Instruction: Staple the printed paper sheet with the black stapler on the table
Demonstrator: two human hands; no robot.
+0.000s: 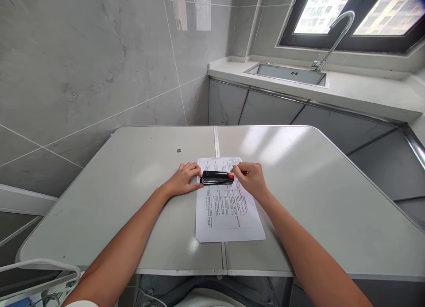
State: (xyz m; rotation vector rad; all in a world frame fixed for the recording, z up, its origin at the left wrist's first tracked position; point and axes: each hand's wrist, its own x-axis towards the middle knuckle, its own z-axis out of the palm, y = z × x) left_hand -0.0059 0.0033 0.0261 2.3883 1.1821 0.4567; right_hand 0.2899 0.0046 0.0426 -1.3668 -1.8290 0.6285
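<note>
A black stapler (215, 178) with an orange-red tip lies sideways on printed paper sheets (229, 227). My left hand (185, 178) grips the stapler's left end, thumb below and fingers above. My right hand (249, 178) is closed, its fingertips pinched together just beside the orange-red tip. Whatever those fingertips hold, if anything, is too small to make out. Left of the sheets' top edge, a small dark piece that looks like a short strip of staples (178, 150) lies on the table.
The white folding table (315, 201) has a seam down its middle, under the paper. Beyond it stand a tiled wall (99, 55) and a counter (365, 92) with a sink (288, 74) and a curved faucet (341, 28). A white rack (40, 265) is at lower left.
</note>
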